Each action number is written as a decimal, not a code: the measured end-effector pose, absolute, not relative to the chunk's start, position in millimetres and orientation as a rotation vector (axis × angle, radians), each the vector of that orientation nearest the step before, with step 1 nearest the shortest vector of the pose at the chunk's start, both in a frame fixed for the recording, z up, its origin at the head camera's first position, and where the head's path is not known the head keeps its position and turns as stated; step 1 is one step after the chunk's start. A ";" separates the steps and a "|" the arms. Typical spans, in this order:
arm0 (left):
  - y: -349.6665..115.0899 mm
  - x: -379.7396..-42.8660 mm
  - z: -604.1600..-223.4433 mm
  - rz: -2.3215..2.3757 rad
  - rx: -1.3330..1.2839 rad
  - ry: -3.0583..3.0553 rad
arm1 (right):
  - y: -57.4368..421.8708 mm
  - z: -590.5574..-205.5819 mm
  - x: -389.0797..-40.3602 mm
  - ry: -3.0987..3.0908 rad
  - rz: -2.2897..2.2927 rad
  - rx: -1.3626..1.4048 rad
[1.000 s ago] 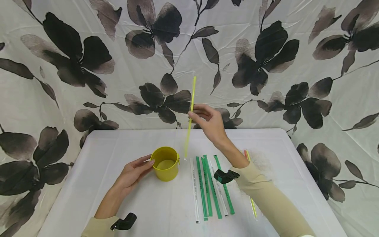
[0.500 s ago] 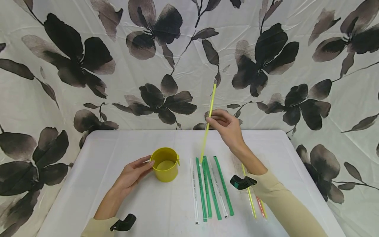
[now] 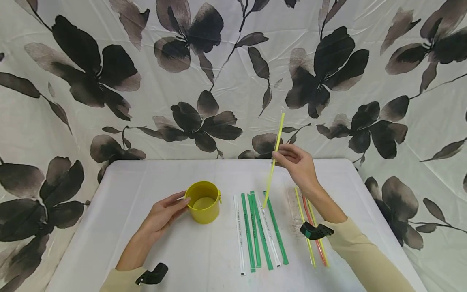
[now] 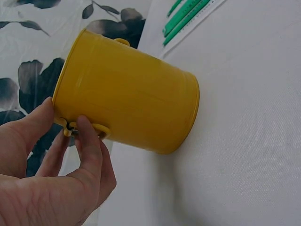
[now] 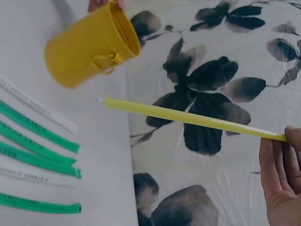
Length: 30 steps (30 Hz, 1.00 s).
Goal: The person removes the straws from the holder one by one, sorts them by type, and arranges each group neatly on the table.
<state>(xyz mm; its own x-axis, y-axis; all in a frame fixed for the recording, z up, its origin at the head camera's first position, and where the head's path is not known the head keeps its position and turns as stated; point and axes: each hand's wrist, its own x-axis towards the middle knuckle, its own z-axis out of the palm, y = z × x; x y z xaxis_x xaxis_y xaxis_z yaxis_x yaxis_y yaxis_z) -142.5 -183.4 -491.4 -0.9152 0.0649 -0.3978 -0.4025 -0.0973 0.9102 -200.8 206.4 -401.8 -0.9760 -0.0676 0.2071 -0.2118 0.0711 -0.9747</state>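
My left hand (image 3: 164, 213) holds a small yellow bucket (image 3: 205, 215) upright on the white table. In the left wrist view, the thumb lies at the rim and the fingers by a small side loop (image 4: 101, 129). My right hand (image 3: 297, 164) pinches a yellow drinking straw (image 3: 268, 184) in a clear wrapper. It is raised and tilted, with its lower end over the far ends of several wrapped straws. In the right wrist view, thumb and fingers grip the straw (image 5: 188, 117) near one end. The bucket's inside shows only its bare yellow bottom.
Several straws in green wrappers (image 3: 251, 243) and white wrappers (image 3: 238, 239) lie side by side at the table's middle. Right of them lie yellow straws (image 3: 309, 247) and a red straw (image 3: 321, 251), partly under my right wrist. A flowered cloth (image 3: 233, 73) hangs behind the table (image 3: 157, 172).
My right hand has moved right and slightly down with the yellow straw, away from the bucket. More of the yellow and red straws now shows. My left hand and the bucket stay put.
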 end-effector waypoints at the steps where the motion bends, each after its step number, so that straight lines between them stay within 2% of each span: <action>1: -183.0 -142.2 -491.1 2.087 -0.373 1.863 | 210.0 -403.4 -200.0 -2.225 2.048 0.285; 30: -178.9 -135.5 -491.7 2.092 -0.384 1.871 | 303.9 -452.7 -163.7 -2.412 1.923 0.096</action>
